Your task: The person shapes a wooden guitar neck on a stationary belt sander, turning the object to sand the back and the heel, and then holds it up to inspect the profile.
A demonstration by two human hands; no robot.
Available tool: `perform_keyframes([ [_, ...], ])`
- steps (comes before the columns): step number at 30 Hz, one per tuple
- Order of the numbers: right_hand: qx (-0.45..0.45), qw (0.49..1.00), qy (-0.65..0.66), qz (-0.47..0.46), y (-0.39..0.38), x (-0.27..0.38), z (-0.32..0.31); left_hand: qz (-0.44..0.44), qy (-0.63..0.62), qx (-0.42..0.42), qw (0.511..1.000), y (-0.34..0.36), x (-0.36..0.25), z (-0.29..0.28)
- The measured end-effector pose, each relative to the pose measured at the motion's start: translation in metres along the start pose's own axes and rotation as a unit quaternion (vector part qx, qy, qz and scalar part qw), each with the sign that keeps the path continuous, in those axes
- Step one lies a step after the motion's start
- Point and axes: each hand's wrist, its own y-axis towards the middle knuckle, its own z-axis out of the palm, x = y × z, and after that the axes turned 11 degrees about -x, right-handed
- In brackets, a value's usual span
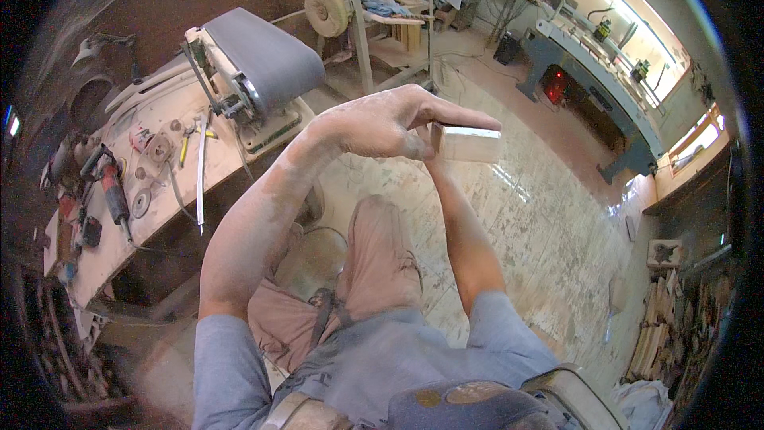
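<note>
In front of me, at chest height, a small pale rectangular block [471, 148] with a shiny upper edge is held up. My left hand [382, 121], dusted with pale powder, grips it from the left. Its fingers reach along the block's top edge and the thumb lies lower, near the block's left end. My right forearm rises toward the same block. Most of my right hand [433, 156] is hidden behind the left hand and the block, so its fingers do not show.
A belt sander [263, 60] stands on the dusty workbench [171, 191] at left, near an angle grinder [111, 191] and several loose tools. Behind is a buffing wheel [327, 11] on a frame. A long grey machine [597, 80] stands far right; wood offcuts [656, 342] are stacked lower right.
</note>
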Motion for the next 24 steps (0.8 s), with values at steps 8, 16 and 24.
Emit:
perform_keyframes([
  [8,0.092,0.99,-0.051,-0.089,0.063,0.075,-0.026,0.108,-0.06,-0.166,0.978,-0.014,-0.049,-0.072],
  [16,0.249,0.877,-0.321,-0.256,0.134,0.237,-0.015,0.005,0.328,-0.384,0.863,-0.076,-0.044,-0.211],
  [24,0.347,0.784,-0.419,-0.299,0.14,0.286,0.03,-0.079,0.329,-0.436,0.834,-0.127,0.004,-0.229],
])
